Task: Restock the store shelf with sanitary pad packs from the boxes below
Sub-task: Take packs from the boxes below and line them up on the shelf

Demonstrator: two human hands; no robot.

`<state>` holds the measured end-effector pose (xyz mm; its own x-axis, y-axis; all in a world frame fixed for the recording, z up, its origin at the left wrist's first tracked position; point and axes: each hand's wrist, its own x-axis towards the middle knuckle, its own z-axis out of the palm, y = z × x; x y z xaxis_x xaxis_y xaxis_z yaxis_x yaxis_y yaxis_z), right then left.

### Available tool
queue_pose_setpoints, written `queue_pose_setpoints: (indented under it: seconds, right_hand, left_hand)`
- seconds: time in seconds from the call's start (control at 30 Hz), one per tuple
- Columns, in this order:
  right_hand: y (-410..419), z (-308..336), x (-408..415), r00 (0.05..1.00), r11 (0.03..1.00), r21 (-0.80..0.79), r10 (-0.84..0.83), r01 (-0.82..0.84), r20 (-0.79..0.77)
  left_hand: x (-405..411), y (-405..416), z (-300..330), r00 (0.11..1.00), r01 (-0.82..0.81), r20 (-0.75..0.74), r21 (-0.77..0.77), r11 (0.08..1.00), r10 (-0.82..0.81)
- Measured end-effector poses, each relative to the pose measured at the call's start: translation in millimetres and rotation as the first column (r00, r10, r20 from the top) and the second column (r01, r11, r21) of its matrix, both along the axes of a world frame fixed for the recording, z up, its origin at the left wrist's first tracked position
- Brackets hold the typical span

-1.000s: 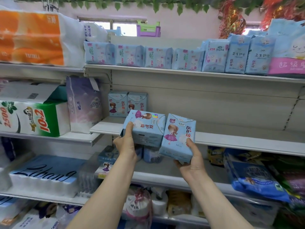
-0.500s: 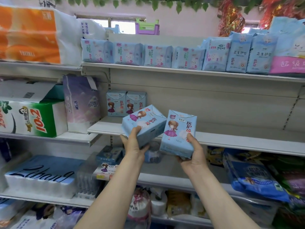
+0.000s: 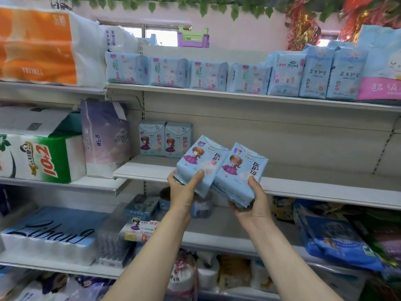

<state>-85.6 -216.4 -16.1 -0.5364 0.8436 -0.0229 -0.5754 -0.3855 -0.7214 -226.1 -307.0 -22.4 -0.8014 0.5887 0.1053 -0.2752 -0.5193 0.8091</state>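
Gripping one pad pack each — left hand [image 3: 184,190] on left pack [image 3: 200,164], right hand [image 3: 252,199] on right pack [image 3: 239,172] — at 6 o'clock of the middle shelf [image 3: 303,187]; best stood upright beside the shelved pair [image 3: 165,139] at 10 o'clock.

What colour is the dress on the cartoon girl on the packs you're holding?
Purple, on a light blue pack. It shows in the head view, the only one.

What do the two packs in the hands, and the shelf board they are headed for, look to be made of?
Pack in the left hand and pack in the right hand: soft printed plastic film, slightly glossy; the bottom ends crumple where the left hand and right hand grip them. Middle shelf board: probably painted sheet metal, cream and smooth, with a thin folded front lip; the look leaves this open.
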Motion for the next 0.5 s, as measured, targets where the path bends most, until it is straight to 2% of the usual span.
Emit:
queue_pose_setpoints:
  seconds: [0.13,0.23,0.5]
  right_hand:
    - [8,-3,6,0.998,1.0,-0.006,-0.002,0.002,0.07]
    - [17,-4,12,0.996,1.0,0.009,0.01,-0.011,0.087]
    - [23,-2,8,0.987,0.99,0.09,0.093,-0.105,0.134]
  left_hand:
    - [-1,-4,5,0.997,-0.043,0.058,-0.098,0.994,0.049]
    - [-5,-14,7,1.0,-0.009,0.022,-0.181,0.984,0.013]
    - [-13,-22,8,0.996,0.084,0.016,-0.112,0.99,-0.082]
